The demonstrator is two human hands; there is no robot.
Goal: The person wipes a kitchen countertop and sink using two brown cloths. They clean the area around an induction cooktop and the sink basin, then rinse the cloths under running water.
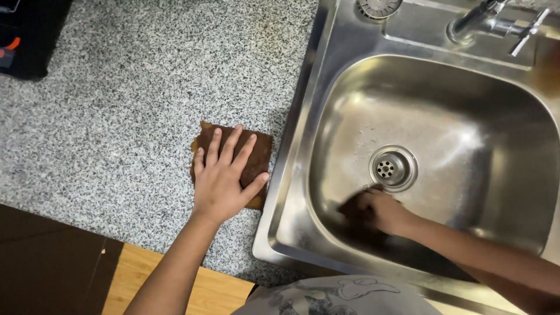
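My left hand (224, 175) lies flat, fingers spread, on a brown square cloth (261, 153) on the speckled granite counter (116, 116), just left of the sink. My right hand (382, 210) is down inside the stainless steel sink (443, 116), near the front wall and just below the round drain (392, 168). It is closed on a dark scrubbing pad (353, 211) pressed against the basin floor. The pad is blurred and partly hidden by the fingers.
A metal tap (490, 23) with a lever handle stands at the sink's back right. A second strainer (379, 7) shows at the top edge. A black object (26, 35) sits at the counter's far left corner. Wooden cabinet fronts (175, 280) run below the counter.
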